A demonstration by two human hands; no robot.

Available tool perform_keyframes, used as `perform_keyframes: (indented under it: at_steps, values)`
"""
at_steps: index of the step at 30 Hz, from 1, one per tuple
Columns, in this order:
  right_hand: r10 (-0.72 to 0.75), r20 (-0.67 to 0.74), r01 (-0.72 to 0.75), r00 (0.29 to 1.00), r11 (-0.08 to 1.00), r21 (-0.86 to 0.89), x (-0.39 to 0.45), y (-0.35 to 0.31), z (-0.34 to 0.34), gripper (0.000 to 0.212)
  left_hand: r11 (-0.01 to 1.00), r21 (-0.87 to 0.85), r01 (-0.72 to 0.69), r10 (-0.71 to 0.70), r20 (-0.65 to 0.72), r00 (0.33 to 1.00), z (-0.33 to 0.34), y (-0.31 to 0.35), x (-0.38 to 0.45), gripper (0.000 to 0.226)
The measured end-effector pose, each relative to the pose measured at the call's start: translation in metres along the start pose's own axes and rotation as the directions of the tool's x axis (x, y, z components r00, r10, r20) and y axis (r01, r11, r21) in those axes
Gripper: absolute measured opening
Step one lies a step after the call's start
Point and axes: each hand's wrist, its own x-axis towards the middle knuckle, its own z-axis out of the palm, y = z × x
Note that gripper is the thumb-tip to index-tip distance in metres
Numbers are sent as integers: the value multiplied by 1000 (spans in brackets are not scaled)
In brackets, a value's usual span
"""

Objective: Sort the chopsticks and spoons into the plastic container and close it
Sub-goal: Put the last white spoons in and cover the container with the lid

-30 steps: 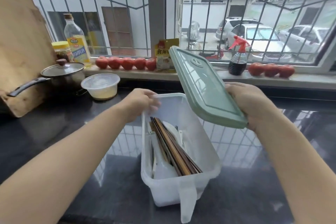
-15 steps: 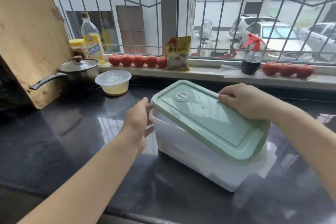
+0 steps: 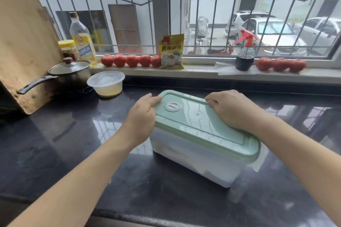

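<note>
The plastic container (image 3: 195, 158) sits on the dark worktop (image 3: 73, 143), and the green lid (image 3: 203, 125) lies across its top, covering the opening end to end. Both hands are on that lid's far end: the left hand (image 3: 143, 114) grips the far left corner, fingers curled over the edge with the thumb along the side, while the right hand (image 3: 230, 109) presses down on the far right edge with fingers bent over the rim. That two-corner hold looks meant to seat the lid evenly, so one side does not pop up as the other goes down. Whether the lid has fully snapped home is hard to tell; the near end looks level but the seam is blurred. The chopsticks and spoons cannot be seen through the cloudy walls. Beyond the container, to its far left, stand a lidded takeaway tub (image 3: 106, 84) and a saucepan (image 3: 70, 72) before a leaning chopping board (image 3: 24, 42); behind it on the windowsill (image 3: 203, 73) run tomatoes (image 3: 129, 60), a yellow packet (image 3: 172, 51) and a spray bottle (image 3: 244, 51).
</note>
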Motion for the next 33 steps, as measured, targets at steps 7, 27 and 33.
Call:
perform_keyframes:
  at_steps: [7, 27, 33]
  values:
    - [-139, -159, 120, 977, 985, -125, -5, -3, 3, 34, 862, 414, -292, 132, 372, 919, -8, 49, 38, 49]
    - [151, 141, -105, 979, 952, -289, -3, 111, -16, 98, 879, 445, -171, 79, 218, 973, 161, 138, 98, 49]
    - [336, -144, -356, 931, 922, -152, -31, 229, -41, 57, 871, 337, -358, 195, 432, 880, 260, 205, 151, 42]
